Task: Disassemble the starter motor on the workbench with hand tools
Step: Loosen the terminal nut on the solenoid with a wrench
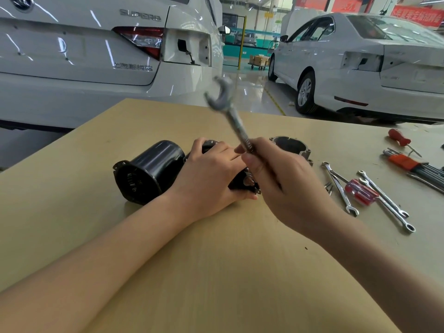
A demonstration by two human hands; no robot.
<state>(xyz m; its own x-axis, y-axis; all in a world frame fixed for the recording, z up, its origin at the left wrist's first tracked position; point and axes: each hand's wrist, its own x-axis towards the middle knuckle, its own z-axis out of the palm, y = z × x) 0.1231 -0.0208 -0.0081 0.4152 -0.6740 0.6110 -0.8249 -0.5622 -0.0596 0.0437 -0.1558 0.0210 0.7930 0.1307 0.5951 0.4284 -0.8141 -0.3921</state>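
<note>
Starter motor (149, 174) mid-bench | left hand (211, 179) grips it | right hand (283, 186) grips raised wrench (230, 114)

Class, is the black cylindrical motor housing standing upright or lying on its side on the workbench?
On its side. The black motor housing lies on the workbench, its open round end facing the camera.

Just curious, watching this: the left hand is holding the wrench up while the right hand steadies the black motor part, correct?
No, swapped. The head view shows the right hand holding the wrench up while the left hand steadies the black motor part.
</note>
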